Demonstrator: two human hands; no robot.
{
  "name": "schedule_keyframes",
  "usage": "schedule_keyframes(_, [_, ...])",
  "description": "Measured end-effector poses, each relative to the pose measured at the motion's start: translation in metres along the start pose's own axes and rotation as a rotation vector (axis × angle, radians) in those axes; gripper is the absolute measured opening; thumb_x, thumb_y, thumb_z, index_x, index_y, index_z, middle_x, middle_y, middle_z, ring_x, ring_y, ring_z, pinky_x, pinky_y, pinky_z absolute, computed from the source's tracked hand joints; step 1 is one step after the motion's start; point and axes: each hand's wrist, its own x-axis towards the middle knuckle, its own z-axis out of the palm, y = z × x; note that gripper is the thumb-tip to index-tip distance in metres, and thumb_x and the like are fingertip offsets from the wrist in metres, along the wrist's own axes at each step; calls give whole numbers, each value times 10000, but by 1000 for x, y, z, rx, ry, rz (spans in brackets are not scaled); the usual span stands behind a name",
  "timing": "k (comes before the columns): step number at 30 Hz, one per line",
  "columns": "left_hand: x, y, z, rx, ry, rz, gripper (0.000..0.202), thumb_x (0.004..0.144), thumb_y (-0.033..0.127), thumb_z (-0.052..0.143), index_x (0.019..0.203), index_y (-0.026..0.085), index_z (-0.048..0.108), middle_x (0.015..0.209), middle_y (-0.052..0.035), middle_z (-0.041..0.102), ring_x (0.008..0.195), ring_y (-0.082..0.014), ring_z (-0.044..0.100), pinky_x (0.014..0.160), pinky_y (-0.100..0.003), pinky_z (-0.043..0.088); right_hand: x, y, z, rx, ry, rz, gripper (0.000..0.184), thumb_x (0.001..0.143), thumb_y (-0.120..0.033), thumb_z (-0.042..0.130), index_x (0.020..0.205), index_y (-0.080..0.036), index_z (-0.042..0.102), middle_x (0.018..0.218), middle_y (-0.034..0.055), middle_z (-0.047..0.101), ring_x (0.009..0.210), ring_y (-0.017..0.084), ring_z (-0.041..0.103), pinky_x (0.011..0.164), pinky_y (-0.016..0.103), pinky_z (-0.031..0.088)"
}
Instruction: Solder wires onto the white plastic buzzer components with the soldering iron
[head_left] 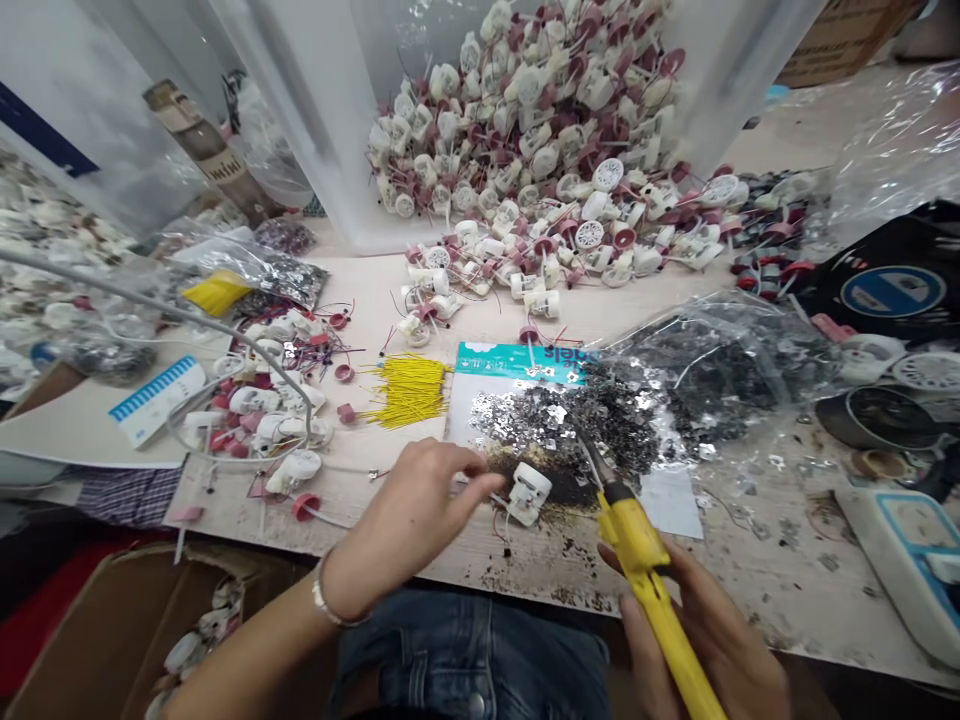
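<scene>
My right hand (pixel 697 640) grips a yellow-handled soldering iron (pixel 645 570), its dark tip pointing up and left over a scorched patch of the table. My left hand (pixel 420 510) is pinched shut beside a small white plastic part (pixel 529 493) with thin red wires, fingertips touching something thin next to it that I cannot make out. A bundle of short yellow wires (pixel 409 388) lies just beyond the left hand. A heap of small shiny metal pieces (pixel 555 415) sits on white paper behind the part.
A big pile of white-and-maroon parts (pixel 555 150) spills from a clear bag at the back. More such parts (pixel 262 410) lie at the left. A plastic bag of dark metal bits (pixel 712 370) is at the right. A cardboard box (pixel 112 630) stands lower left.
</scene>
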Motion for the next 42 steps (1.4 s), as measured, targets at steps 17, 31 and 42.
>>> schedule_keyframes(17, [3,-3,40,3,129,396,131,873,139,448,836,152,574,943,-87,656,947,-195,596,922,-375,455,29,13,55,28,-44,-260,186,753,-36,625,737,-182,511,1213,54,473,1038,133,606,829,212,548])
schedule_keyframes(31, [20,-19,32,315,18,-19,244,914,162,423,945,154,664,888,-90,698,871,-210,637,790,-319,458,13,1,64,160,-53,-155,233,786,-68,595,979,-197,567,1205,101,564,1069,200,613,845,339,568])
schedule_keyframes(42, [21,-25,29,213,74,-70,188,897,226,519,858,164,692,865,-62,724,827,-208,645,774,-321,421,12,14,22,130,-217,-210,350,784,-106,556,1129,-157,589,1177,114,641,1079,242,638,844,346,585])
